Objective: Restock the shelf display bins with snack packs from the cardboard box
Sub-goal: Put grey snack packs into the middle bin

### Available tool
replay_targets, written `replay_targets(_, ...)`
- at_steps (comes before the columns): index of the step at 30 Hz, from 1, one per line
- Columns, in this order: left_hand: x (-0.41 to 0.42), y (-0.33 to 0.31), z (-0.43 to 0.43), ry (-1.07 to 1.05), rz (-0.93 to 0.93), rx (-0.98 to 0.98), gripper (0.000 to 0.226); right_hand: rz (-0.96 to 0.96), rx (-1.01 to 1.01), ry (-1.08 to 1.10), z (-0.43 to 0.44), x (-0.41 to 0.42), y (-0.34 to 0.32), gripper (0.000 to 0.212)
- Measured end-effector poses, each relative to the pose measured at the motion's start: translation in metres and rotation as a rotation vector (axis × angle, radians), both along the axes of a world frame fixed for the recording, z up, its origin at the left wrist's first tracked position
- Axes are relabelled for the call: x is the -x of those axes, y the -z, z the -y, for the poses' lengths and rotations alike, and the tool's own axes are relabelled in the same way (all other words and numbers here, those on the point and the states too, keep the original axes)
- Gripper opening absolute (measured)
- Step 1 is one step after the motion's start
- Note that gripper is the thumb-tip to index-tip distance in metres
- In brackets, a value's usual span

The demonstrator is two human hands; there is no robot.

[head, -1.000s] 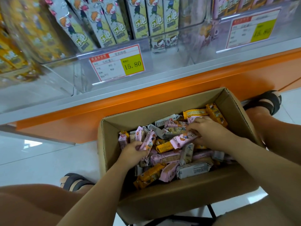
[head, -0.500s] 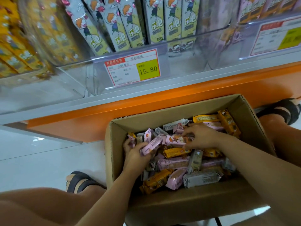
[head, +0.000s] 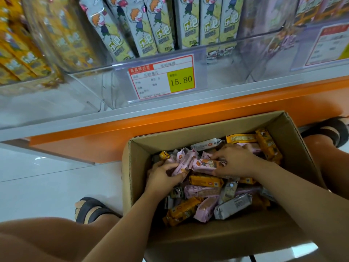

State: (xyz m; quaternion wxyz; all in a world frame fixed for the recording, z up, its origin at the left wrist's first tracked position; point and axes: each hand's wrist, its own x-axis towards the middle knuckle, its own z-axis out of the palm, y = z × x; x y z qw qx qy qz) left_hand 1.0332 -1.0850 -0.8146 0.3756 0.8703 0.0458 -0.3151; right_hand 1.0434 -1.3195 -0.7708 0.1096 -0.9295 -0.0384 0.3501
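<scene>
The left hand (head: 162,176) curls around at least 2 pink snack packs (head: 182,163), gripping them low in the left side of the cardboard box (head: 127,178). Just beside it, the right hand (head: 236,161) pinches the end of 1 pink pack with a cartoon figure (head: 204,164) between fingers and thumb.

Loose packs surround both hands in a jumbled heap: at least 5 orange packs (head: 205,181), at least 3 grey packs (head: 233,206) and several more pink ones, too tangled to count.

The open box stands on a white floor (head: 47,176) between 2 sandalled feet (head: 90,208).

Above an orange shelf base (head: 188,114) sit 3 clear display bins (head: 90,86). The middle one holds 6 upright grey-green packs (head: 188,21). There are 2 price tags; the nearer price tag (head: 162,78) reads 15.80, the other is blurred.
</scene>
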Motion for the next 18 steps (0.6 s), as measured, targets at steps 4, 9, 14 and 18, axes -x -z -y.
replay_targets(4, 0.001, -0.003, 0.004, 0.049, 0.038, 0.054, 0.048, 0.033, 0.027, 0.029, -0.006, 0.001, -0.008, 0.052)
replay_targets(9, 0.002, -0.004, 0.012, 0.032, 0.030, 0.175, 0.064, 0.249, -0.001, 0.231, -0.004, 0.012, -0.004, 0.055)
replay_targets(14, 0.000, -0.001, 0.015, -0.086, -0.076, 0.199, 0.082, 0.217, -0.050, 0.314, -0.007, 0.031, 0.007, 0.058)
replay_targets(18, 0.001, 0.004, 0.016, -0.129, -0.168, 0.210, 0.073, 0.243, -0.144, 0.369, -0.011, 0.037, 0.012, 0.059)
